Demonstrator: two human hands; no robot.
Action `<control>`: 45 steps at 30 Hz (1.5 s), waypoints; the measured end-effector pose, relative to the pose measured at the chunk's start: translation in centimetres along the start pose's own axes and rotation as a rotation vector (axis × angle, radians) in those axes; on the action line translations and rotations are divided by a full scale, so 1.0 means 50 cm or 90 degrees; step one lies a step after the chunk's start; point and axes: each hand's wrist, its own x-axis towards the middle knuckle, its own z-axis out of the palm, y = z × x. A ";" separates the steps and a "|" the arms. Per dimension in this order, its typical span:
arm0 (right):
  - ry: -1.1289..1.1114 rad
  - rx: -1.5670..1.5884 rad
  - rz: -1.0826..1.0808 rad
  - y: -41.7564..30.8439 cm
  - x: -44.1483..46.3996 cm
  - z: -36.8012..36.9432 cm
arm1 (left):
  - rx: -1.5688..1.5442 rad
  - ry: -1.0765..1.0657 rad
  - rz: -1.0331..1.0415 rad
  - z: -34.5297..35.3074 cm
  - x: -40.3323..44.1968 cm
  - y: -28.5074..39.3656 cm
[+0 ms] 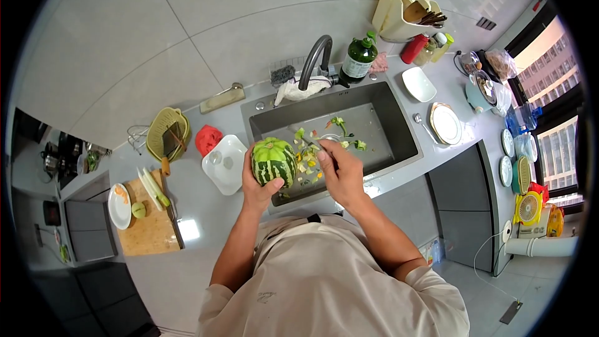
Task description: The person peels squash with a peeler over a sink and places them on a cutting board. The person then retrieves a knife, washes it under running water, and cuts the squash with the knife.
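My left hand (253, 188) is wrapped round a squash (273, 165) with dark and pale green stripes. Its ribbed top is bright green and looks peeled. My right hand (340, 173) grips a small knife (307, 140) whose thin grey blade points toward the squash; the handle is mostly hidden in my fingers. Blade and squash are apart. Both hands are over the near part of the grey sink (374, 134). Green, yellow and orange vegetable scraps (306, 161) lie scattered on the sink bottom.
A black faucet (317, 59) arches over the sink's back edge, beside a green bottle (359, 59). To the left are a white dish (226, 165), a red bag (208, 140) and a cutting board (146, 237) with vegetables. White dishes (419, 84) and a spoon (425, 128) lie right.
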 end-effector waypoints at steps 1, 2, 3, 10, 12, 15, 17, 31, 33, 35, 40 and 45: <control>-0.010 0.030 -0.004 -0.004 -0.009 0.004 | -0.005 0.004 0.005 0.002 0.000 -0.003; -0.020 0.060 -0.008 -0.009 -0.018 0.007 | -0.010 0.009 0.010 0.003 0.000 -0.006; -0.054 0.038 -0.011 -0.018 -0.024 0.005 | -0.010 0.009 0.009 0.008 0.001 -0.004; -0.055 0.031 -0.040 -0.021 -0.035 0.027 | -0.012 0.030 0.021 0.020 -0.001 0.002; -0.047 0.026 -0.055 -0.016 -0.033 0.028 | -0.020 0.032 0.019 0.022 -0.002 0.002; -0.029 -0.049 -0.058 0.000 -0.019 0.031 | -0.029 0.042 0.005 0.019 -0.006 0.000; -0.017 -0.120 -0.045 0.016 -0.010 0.032 | -0.036 0.023 0.005 0.014 -0.007 -0.009; -0.072 -0.189 0.027 0.056 0.006 0.006 | -0.432 0.066 -0.350 0.002 0.012 0.004; -0.087 -0.205 0.023 0.073 0.014 0.003 | -0.482 0.078 -0.396 0.001 0.018 0.013; -0.104 -0.221 0.026 0.092 0.002 0.002 | -0.472 0.091 -0.414 0.002 0.014 0.021; -0.129 -0.174 0.070 0.106 0.013 -0.005 | -0.428 0.083 -0.425 0.009 0.014 0.043; -0.084 0.038 -0.007 0.061 -0.008 -0.008 | -0.483 0.059 -0.444 0.010 0.012 0.049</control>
